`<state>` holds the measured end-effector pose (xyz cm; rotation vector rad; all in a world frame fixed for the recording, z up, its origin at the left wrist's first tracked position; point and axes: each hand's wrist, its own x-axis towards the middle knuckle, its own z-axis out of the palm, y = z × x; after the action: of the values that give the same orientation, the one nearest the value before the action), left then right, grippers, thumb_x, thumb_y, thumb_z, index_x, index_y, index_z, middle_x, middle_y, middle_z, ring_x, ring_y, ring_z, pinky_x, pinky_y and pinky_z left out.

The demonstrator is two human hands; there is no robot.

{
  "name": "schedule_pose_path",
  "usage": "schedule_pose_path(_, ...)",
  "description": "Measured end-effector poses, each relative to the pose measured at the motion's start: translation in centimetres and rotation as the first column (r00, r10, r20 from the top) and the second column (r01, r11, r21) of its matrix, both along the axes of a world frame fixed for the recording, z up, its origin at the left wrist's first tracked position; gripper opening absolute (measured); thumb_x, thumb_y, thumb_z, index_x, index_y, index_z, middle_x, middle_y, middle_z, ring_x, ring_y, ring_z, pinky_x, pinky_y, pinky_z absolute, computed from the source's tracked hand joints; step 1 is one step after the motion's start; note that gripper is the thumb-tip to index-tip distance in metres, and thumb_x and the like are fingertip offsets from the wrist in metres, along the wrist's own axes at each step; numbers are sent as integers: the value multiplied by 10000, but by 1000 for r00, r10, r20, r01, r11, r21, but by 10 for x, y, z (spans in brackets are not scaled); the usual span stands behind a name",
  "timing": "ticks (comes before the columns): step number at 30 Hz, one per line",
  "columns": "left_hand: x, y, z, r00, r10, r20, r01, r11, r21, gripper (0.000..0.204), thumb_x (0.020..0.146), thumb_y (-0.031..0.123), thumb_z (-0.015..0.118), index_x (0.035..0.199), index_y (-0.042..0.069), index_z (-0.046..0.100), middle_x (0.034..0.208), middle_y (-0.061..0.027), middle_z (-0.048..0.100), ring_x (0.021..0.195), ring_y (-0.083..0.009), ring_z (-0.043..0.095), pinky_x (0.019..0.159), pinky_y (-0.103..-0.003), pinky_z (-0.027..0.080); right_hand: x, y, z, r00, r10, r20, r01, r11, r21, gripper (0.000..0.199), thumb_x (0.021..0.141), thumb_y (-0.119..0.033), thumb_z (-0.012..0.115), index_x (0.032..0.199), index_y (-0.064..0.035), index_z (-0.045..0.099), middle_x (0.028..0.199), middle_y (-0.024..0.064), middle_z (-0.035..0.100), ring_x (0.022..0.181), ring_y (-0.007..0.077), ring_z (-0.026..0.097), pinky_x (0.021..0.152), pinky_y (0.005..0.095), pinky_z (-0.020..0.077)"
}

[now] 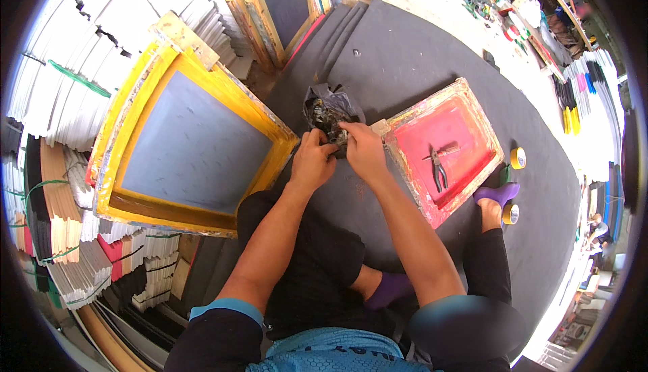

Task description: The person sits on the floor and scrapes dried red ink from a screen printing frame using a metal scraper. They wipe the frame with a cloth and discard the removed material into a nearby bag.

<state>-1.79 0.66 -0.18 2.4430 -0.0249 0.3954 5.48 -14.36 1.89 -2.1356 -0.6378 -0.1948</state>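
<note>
A dark plastic bag stands open on the dark grey mat in front of me, with a jumble of small shiny bits inside it. My left hand is closed on the bag's near left edge. On the other side of the opening, my right hand pinches the bag's rim; its fingertips are partly hidden. To the right lies a wooden frame with a red panel. A pair of pliers and a screwdriver rest on that panel.
Large yellow frames with a grey panel lean at my left. Two rolls of yellow tape sit by my right foot. More framed screens stand at the back, beside stacked dark sheets. Bundled boards line the far left.
</note>
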Motion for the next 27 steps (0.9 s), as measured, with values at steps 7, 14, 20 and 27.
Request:
schedule_pose_path(7,5,2,-5,999,37,-5,-37,999,-23,259,726,30,757,970,91,819,1066,-91,578,1072,-313,570,903,-430,540,-72,-70,-66,994,-88,-65,75,981,-181,419,1019,-199,612,1389,-4,596,1381,220,624,1296,392,581,1088,462,457)
schedule_pose_path(14,6,-1,-8,999,50,-3,-50,998,-26,259,726,28,763,970,94,820,1068,-90,590,1072,-316,577,901,-439,542,-135,-76,-110,954,-279,-113,114,682,-722,808,1064,-525,455,1631,4,228,1715,181,208,1593,365,169,1254,597,166)
schedule_pose_path(20,9,-1,-11,999,52,-13,-52,998,-19,257,734,35,766,978,96,820,1076,-89,594,1079,-316,577,902,-440,541,-123,-56,-110,972,-188,-143,49,752,-657,813,1054,-546,459,1646,-38,228,1717,164,219,1602,346,149,1264,600,136)
schedule_pose_path(27,10,-2,-10,998,51,-29,-51,998,-24,261,743,35,751,989,90,820,1071,-99,595,1072,-325,578,908,-441,536,-155,-108,-92,983,41,-178,-154,707,-690,799,1035,-558,475,1643,-80,274,1706,125,270,1585,334,213,1259,578,179)
